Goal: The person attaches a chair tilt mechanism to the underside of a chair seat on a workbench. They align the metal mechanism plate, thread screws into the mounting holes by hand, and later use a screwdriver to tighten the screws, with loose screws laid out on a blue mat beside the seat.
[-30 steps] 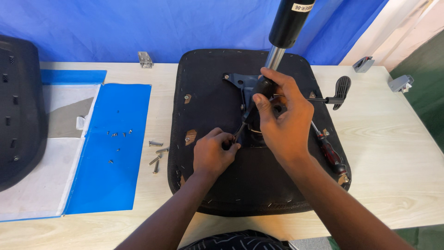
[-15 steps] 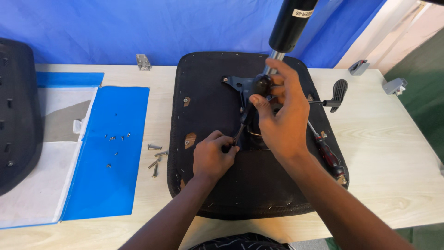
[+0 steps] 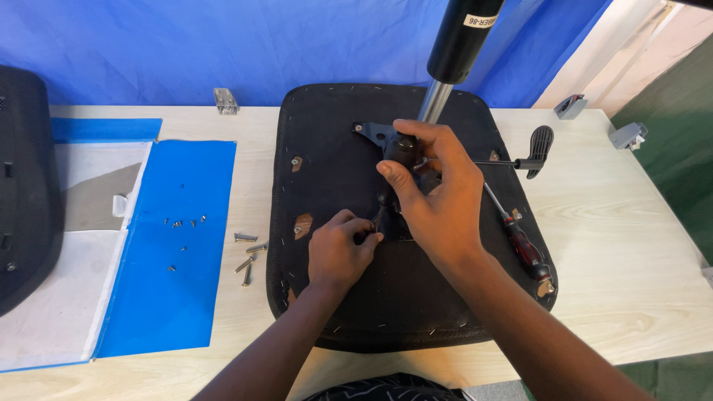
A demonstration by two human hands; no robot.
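Two hands: both of yours are at work over the upturned black seat base (image 3: 349, 312), which lies underside up on the pale wooden counter (image 3: 631, 282)
Right hand (image 3: 438, 197): your grip is closed round the dark handle of a screwdriver (image 3: 399, 152), held tilted with its shaft running down and left toward your other hand
Left hand (image 3: 338, 249): your fingers are pinched together right at the lower end of that shaft; whatever they pinch is too small to make out
Mechanism: the black metal plate (image 3: 371, 134) sits bolted at the middle of the seat base, partly hidden behind your right hand
Gas cylinder (image 3: 457, 44): it rises from the plate toward the camera, black above and bright metal below
Lever (image 3: 536, 152): a black paddle on a thin rod sticks out to the right of the plate
Spare tool: a second screwdriver (image 3: 520, 241) with a red and black handle lies on the seat's right edge, just beside your right forearm
Screws (image 3: 249, 252): a few lie loose on the counter just left of the seat
Blue sheet (image 3: 171, 297): it lies flat further left, with smaller screws scattered on it
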